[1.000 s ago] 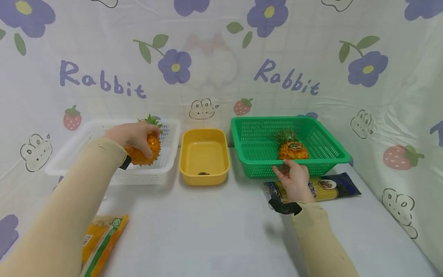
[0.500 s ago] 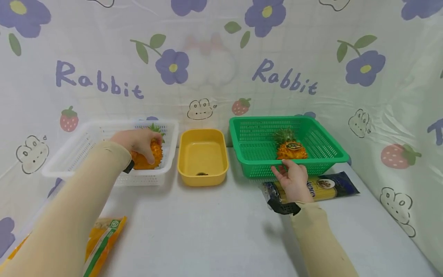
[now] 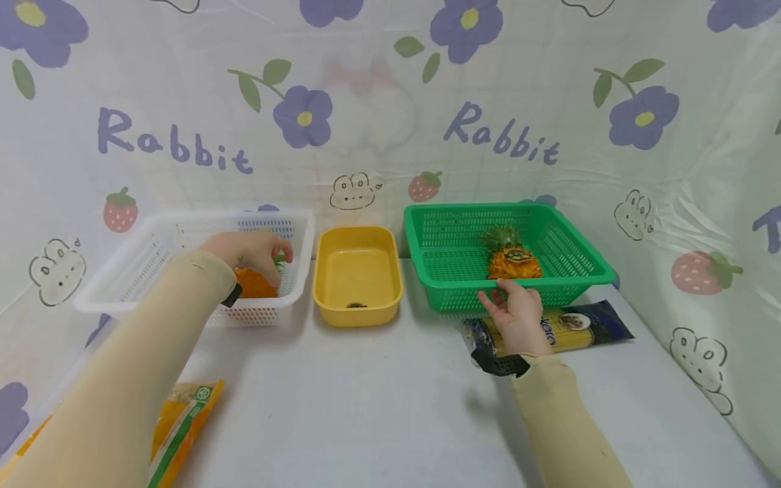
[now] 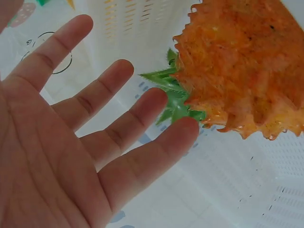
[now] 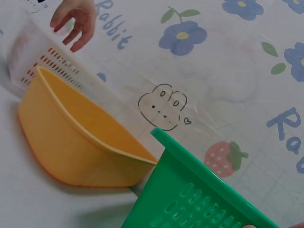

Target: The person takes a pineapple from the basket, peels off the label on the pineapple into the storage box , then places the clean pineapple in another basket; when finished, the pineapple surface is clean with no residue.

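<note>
My left hand point(image 3: 253, 252) is over the right part of the white basket point(image 3: 122, 291), its fingers spread in the left wrist view. Beside the fingertips an orange, spiky small pineapple point(image 4: 242, 71) with green leaves lies in that basket. No finger there is closed round it. At the front rim of the green basket point(image 3: 427, 281) my right hand point(image 3: 518, 317) pinches the edge, its fingertips on the rim and the thumb outside the wall. Inside the green basket lies another small pineapple point(image 3: 515, 263) with a dark label and a leafy crown.
Between the baskets stands a yellow tub point(image 3: 358, 315). A packet of spaghetti point(image 3: 573, 331) lies in front of the green basket, partly under my right wrist. An orange bag point(image 3: 183, 434) lies at the lower left, partly behind my left sleeve. A printed cloth point(image 3: 390, 135) hangs behind.
My left hand lowered the small pineapple into the white basket, then let go of it and shifted slightly right. The right hand stayed on the green basket's rim.
</note>
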`<action>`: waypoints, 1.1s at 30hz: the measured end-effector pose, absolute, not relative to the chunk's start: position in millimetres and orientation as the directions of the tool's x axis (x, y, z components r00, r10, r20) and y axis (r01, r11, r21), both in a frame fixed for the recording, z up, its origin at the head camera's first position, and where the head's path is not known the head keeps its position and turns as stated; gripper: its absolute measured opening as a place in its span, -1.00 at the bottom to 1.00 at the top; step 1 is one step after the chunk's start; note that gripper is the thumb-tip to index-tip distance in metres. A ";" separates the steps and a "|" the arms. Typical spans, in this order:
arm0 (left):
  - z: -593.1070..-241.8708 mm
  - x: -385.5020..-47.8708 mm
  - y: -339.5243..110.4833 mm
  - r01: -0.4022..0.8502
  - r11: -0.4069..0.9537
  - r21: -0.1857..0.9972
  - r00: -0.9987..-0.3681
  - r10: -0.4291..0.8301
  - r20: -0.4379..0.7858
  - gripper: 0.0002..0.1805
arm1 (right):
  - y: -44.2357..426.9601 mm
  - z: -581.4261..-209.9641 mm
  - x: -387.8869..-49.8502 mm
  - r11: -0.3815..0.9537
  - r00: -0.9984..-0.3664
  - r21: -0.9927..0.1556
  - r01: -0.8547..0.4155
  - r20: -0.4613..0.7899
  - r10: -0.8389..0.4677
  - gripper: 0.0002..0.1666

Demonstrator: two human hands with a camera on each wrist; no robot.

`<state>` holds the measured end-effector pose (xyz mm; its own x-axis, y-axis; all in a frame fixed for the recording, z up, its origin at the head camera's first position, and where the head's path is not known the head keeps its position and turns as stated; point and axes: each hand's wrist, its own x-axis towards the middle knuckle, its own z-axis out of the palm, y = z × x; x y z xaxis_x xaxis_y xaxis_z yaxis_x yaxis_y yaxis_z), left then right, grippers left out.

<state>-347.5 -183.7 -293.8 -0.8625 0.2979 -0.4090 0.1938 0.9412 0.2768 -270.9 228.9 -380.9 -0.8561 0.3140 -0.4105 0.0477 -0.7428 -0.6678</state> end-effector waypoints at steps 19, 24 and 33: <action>-285.5 -304.9 -160.0 0.321 0.853 0.412 -0.942 0.332 0.046 -0.28 | 227.6 -380.4 -269.6 -0.748 -0.851 -0.663 0.040 -0.415 0.322 -0.26; -289.9 -280.1 -161.9 0.271 0.721 0.638 -0.963 0.200 0.182 -0.26 | 228.0 -380.5 -270.0 -0.747 -0.852 -0.664 0.042 -0.415 0.321 -0.27; -312.4 -243.3 -169.8 0.329 0.461 0.824 -0.889 -0.143 0.435 -0.47 | 228.2 -380.7 -269.6 -0.751 -0.853 -0.659 0.036 -0.412 0.321 -0.25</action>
